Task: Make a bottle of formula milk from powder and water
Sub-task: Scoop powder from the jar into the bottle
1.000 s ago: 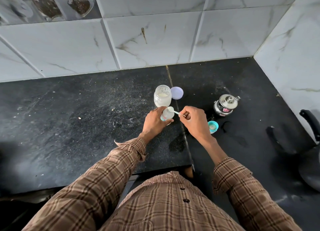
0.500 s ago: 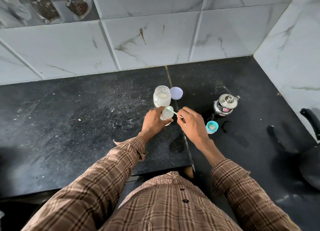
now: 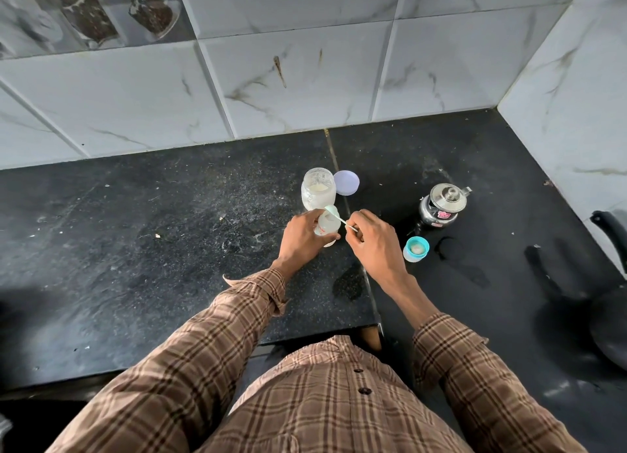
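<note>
My left hand [image 3: 300,237] grips a small clear baby bottle [image 3: 326,228] standing on the black counter [image 3: 169,249]. A pale green plastic spoon [image 3: 336,215] is pinched in my right hand [image 3: 373,240], its bowl held over the bottle's open mouth. Just behind the bottle stands an open glass jar [image 3: 318,189] with white powder in it. The jar's lavender lid [image 3: 346,182] lies flat to its right. To the right of my right hand the bottle's teal cap with the teat [image 3: 416,249] sits on the counter.
A small steel kettle with a lid [image 3: 441,206] stands at the right, near the corner of the marble-tiled walls. A black pan [image 3: 610,303] reaches in at the right edge. White powder is scattered over the counter left of the jar.
The spoon's bowl has lifted from inside the bottle's mouth to just above it. Both hands and the bottle stay in nearly the same place.
</note>
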